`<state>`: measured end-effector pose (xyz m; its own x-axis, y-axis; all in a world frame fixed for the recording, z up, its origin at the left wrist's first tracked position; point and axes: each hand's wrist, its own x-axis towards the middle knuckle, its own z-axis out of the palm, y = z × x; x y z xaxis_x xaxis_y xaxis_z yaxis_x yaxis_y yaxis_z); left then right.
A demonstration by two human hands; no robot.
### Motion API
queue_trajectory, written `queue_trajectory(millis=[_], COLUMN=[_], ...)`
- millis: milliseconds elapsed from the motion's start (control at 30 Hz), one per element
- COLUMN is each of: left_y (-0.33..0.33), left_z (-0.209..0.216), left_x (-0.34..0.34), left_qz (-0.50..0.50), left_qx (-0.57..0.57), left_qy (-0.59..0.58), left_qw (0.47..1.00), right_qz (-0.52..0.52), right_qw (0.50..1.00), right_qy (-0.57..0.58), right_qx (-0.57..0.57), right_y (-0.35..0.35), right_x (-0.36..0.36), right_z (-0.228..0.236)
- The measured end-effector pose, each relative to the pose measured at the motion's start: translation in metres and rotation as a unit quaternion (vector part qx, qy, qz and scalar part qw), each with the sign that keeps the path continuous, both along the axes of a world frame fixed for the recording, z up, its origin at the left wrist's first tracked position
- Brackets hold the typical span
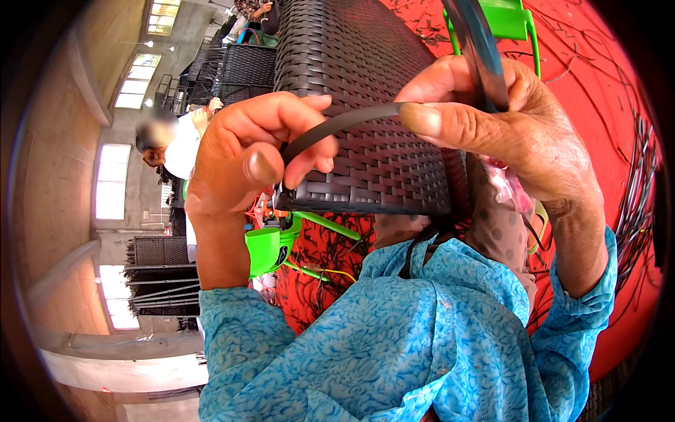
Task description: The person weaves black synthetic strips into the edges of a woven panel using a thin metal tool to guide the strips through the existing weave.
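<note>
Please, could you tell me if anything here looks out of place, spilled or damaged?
The red floor looks untidy: dark scraps lie scattered near the woven piece, and long dark strands lie loose at the right. The woven piece shows no obvious damage.

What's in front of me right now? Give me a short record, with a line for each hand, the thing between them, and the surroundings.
Left hand: fingers curled at the strip; firmness of grip unclear
Right hand: pinching the strip between thumb and fingers
Strip: dark, flat, arched between both hands
Beyond the hands: dark woven piece
Floor: red, with dark strands at right
Upper right: green seat
Left background: person in white
</note>
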<state>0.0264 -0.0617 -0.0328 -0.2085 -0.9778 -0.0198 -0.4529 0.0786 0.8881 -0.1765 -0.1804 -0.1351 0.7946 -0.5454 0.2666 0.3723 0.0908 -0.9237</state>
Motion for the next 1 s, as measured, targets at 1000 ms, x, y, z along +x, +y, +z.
queue_trajectory(millis=[1000], left_y=[0.038], left_z=[-0.011], left_x=[0.048], left_qz=[0.205], left_qx=[-0.056], left_qy=[0.384], left_qw=[0.898], right_qz=[-0.117], right_qw=[0.943], right_qy=[0.254], right_qx=[0.183], right_y=[0.007], right_x=[-0.244], right_z=[-0.360])
